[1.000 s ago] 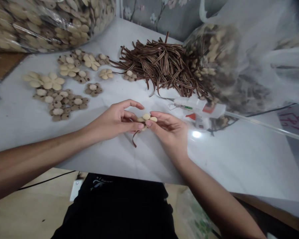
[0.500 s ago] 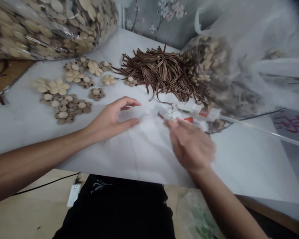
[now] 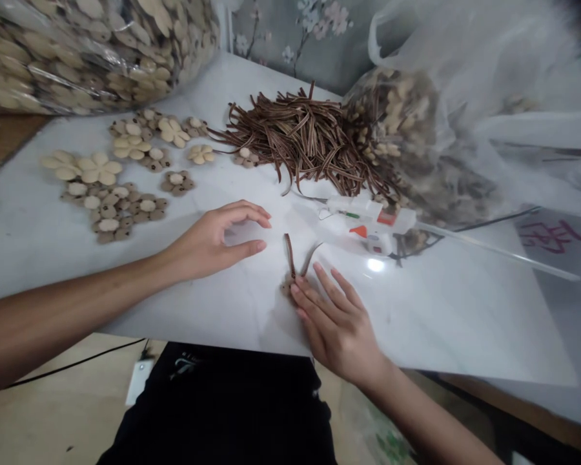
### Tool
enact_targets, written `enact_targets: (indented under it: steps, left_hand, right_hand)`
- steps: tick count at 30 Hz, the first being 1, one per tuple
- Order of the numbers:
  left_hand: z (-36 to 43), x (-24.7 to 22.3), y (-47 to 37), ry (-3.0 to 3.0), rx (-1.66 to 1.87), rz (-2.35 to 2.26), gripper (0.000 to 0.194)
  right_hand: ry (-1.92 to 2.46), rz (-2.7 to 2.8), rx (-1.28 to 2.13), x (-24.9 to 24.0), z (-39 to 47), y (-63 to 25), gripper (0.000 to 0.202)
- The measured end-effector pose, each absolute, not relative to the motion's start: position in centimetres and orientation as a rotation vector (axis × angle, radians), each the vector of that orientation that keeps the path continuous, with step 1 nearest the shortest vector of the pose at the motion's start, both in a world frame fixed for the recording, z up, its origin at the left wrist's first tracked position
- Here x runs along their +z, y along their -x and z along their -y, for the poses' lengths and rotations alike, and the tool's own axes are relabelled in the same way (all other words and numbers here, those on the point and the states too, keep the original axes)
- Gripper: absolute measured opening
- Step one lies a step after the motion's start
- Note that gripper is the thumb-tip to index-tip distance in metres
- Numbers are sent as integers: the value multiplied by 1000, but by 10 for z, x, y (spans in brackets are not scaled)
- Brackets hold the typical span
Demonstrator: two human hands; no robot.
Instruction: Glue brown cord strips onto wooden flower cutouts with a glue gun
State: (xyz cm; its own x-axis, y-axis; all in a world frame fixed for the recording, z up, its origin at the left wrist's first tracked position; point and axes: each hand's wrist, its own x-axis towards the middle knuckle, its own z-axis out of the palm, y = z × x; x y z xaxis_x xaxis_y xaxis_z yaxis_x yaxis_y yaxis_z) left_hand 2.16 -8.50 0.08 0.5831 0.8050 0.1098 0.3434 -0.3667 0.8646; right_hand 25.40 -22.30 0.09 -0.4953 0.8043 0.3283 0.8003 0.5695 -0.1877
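Observation:
My left hand (image 3: 217, 239) hovers over the white tabletop, thumb and fingers curved apart with nothing between them. My right hand (image 3: 336, 316) lies nearly flat on the table, fingers stretched out. Its fingertips rest on a small grey-brown flower piece (image 3: 286, 286), mostly covered by them. From that flower, two narrow brown strips (image 3: 289, 255) spread away in a V. Behind the right hand lies a white glue gun (image 3: 378, 242) with an orange trigger, a long clear glue stick (image 3: 498, 248) poking out of its back.
A heap of brown strips (image 3: 305, 139) is at the back centre. Loose grey-brown and cream flowers (image 3: 100, 169) lie at the left. A large clear bag of flower pieces (image 3: 101, 58) stands back left, another bag (image 3: 430, 148) back right. The white tabletop (image 3: 213, 316) ends near my lap.
My right hand has come from beside the glue gun toward me and down onto the table, its fingers now spread over the flower piece. My left hand has hardly moved.

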Motion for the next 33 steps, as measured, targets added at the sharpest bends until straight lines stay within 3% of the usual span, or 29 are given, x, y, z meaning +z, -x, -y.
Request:
enact_targets:
  steps: [10,15,19,22,27,33]
  left_hand:
    - [88,-5,-23,-1875,630,-926,26]
    - [96,-7,-29,-2341,740,-535,28]
    - [105,-9,-37,-2630,593,-210,32]
    - [107,-13,-42,-2723,506,-165,24]
    - [99,-3,-52,-2644,588,-227,19]
    - [94,26,-60,-1887,764,-835,19]
  right_hand:
    - [1383,2217,251,-3,218,-248,30]
    - [1398,2235,433,-4,214,-258,32]
    - [1334,1996,510,-7,217,-272,33]
    - [1338,1883,483,-7,221,-277,33]
    - [1360,1956,567,3,211,-273,57]
    - [1199,1516,1252,23,170,-264,33]
